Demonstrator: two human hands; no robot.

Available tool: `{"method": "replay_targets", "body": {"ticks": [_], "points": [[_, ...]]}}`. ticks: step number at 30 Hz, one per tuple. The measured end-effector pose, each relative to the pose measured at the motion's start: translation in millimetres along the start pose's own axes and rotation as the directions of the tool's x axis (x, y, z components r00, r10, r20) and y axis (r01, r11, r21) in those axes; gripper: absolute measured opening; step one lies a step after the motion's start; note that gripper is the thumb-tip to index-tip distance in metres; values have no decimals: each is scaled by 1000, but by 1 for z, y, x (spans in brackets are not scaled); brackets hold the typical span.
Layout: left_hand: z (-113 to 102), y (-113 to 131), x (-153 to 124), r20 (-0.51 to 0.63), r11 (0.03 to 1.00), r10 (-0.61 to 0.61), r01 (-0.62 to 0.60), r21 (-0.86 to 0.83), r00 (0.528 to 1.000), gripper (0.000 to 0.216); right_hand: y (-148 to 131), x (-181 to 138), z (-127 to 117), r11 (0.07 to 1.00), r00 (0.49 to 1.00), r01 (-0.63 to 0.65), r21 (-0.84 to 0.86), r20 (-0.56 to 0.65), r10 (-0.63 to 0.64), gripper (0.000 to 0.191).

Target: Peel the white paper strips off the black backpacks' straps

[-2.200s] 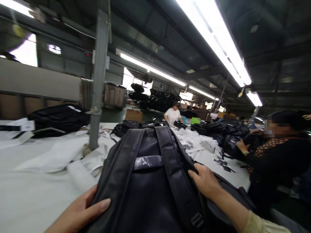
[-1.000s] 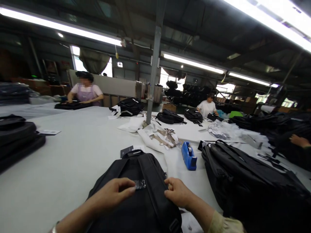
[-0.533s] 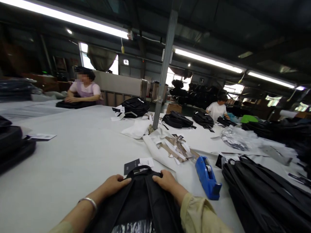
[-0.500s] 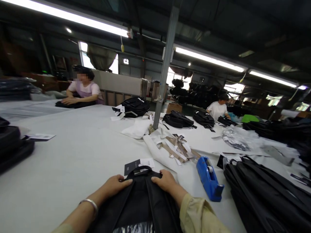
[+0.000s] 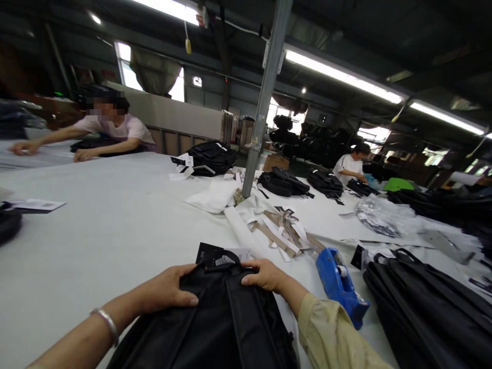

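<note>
so both hands are on the top end of a black backpack (image 5: 226, 323) that lies flat, straps up, on the white surface (image 5: 115, 230) right in front of the person. left hand (image 5: 167, 288) lies palm down on the upper left corner, fingers spread and curled over the fabric, pressing more than gripping; bracelet (image 5: 105, 324) on that wrist. right hand (image 5: 267, 275) is curled over the upper right corner by the carry handle, fingers closed on the bag's edge, sleeve (image 5: 330, 338) running out of frame. a black hang tag (image 5: 209, 253) and a white card poke out just past the bag's top, touching or nearly so. progress, judging by this: bag looks laid out and flattened, straps lying straight, top end being held down or tidied; whether the tag is attached yet can't be told. a blue tape dispenser (image 5: 340, 284) sits just right of the right hand, untouched. a pile of black bags (image 5: 430, 307) sits further right, paper scraps (image 5: 284, 230) beyond by the pole (image 5: 265, 102). two other people work at far parts of the surface, well apart.
</note>
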State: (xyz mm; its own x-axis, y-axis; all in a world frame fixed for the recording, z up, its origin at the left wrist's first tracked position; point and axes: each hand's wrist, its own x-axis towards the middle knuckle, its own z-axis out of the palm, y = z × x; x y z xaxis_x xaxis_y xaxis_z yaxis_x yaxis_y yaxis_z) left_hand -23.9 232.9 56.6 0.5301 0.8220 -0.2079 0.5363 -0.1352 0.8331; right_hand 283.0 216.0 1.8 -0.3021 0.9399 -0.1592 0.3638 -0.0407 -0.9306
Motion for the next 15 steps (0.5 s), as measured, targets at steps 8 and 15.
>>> {"method": "replay_targets", "body": {"ticks": [8, 15], "points": [[-13, -2, 16, 144, 986, -82, 59, 157, 986, 31, -5, 12, -8, 961, 951, -254, 113, 208, 227, 34], [-6, 12, 28, 279, 970, 241, -229, -76, 929, 53, -13, 13, -6, 980, 973, -194, 46, 140, 186, 44]]}}
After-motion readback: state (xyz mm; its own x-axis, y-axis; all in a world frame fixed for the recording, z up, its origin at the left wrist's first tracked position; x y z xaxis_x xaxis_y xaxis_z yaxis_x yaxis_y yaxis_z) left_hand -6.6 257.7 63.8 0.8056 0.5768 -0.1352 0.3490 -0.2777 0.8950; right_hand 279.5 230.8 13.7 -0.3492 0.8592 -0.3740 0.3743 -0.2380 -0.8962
